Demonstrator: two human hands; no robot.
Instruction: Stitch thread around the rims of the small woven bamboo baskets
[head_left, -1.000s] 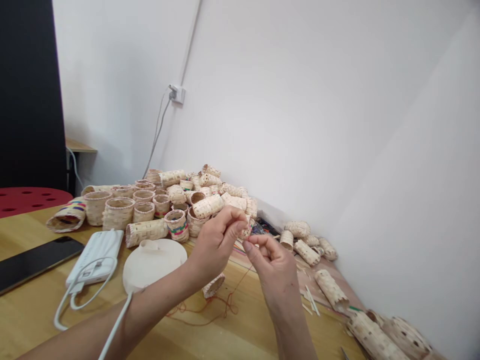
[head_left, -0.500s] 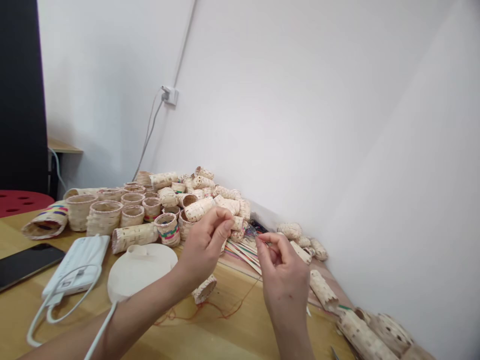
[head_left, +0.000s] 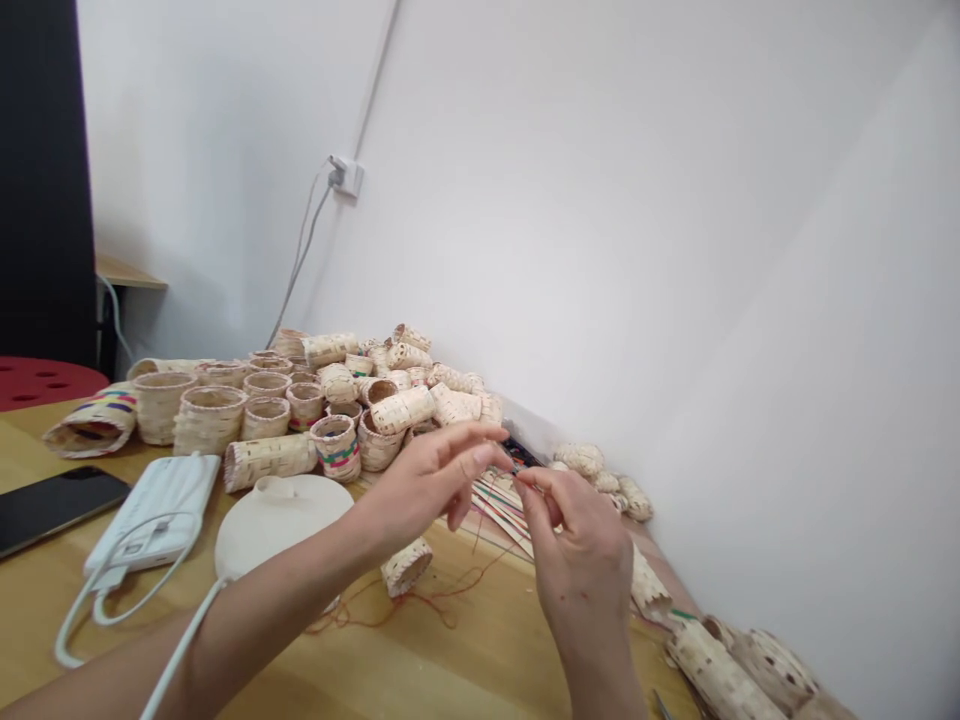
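Note:
An orange thread point(head_left: 442, 610) runs over the table beside a small woven cylinder basket point(head_left: 407, 567) and rises toward my hands. My right hand point(head_left: 577, 545) is closed in a pinch on the thread, thumb against forefinger; whether a needle is there too is too small to tell. Close by on the left, my left hand point(head_left: 442, 480) has its fingers stretched out and apart, the tips almost at the right hand's pinch. A thin strand hangs below the left fingertips.
Many woven cylinder baskets point(head_left: 210, 420) are heaped along the wall, others point(head_left: 720, 670) at the right. Flat coloured strips point(head_left: 502, 510) lie behind my hands. At the left are a white round disc point(head_left: 277, 530), a white power bank point(head_left: 154, 510) with a cable, and a black phone point(head_left: 56, 508).
My left hand has moved right toward my right hand, and its pinch has opened into stretched fingers. My right hand stays pinched, shifted slightly.

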